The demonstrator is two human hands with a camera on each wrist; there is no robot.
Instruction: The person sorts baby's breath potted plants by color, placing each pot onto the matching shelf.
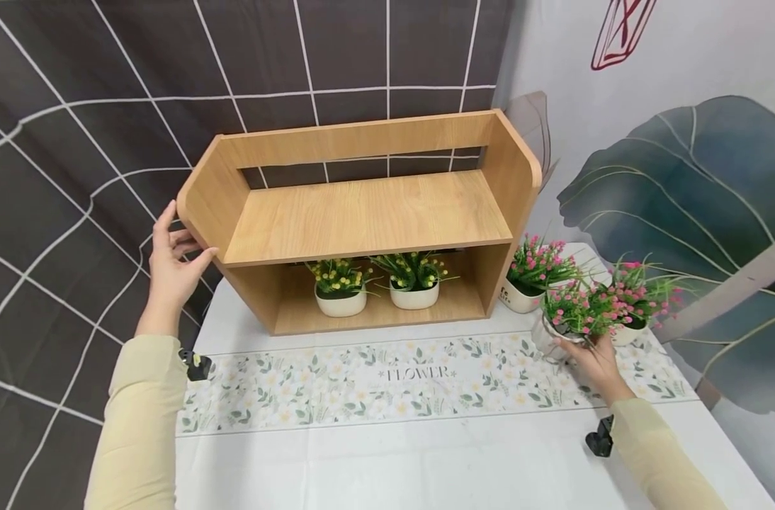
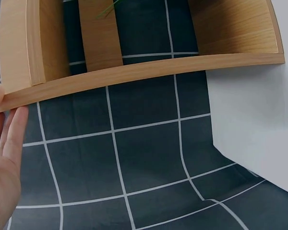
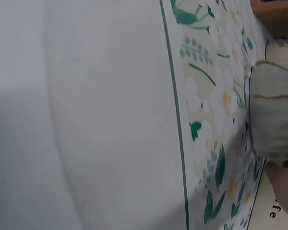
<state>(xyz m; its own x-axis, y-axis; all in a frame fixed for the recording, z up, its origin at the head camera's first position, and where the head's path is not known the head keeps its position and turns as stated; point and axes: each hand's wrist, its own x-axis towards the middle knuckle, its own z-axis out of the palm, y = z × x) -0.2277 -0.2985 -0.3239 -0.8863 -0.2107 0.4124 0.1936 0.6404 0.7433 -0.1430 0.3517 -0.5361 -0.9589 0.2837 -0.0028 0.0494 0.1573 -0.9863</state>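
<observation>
A wooden two-tier shelf [image 1: 368, 212] stands at the back of the table. My left hand [image 1: 171, 276] grips its left side panel, thumb on the front edge and fingers behind; the left wrist view shows the hand [image 2: 7, 148] around that board. On the right, my right hand [image 1: 594, 365] holds a whitish pot with string trim [image 3: 273, 110], filled with pink flowers [image 1: 581, 308]. The fingers on its far side are hidden. Two more pots of pink flowers stand close by, one beside the shelf [image 1: 521, 296] and one behind the hand [image 1: 628, 333].
Two white pots with yellow flowers, a left one [image 1: 341, 304] and a right one [image 1: 415, 296], sit on the lower tier. A floral runner printed FLOWER [image 1: 362, 404] crosses the white table [image 1: 387, 467]. Dark gridded cloth [image 1: 56, 212] hangs behind and left.
</observation>
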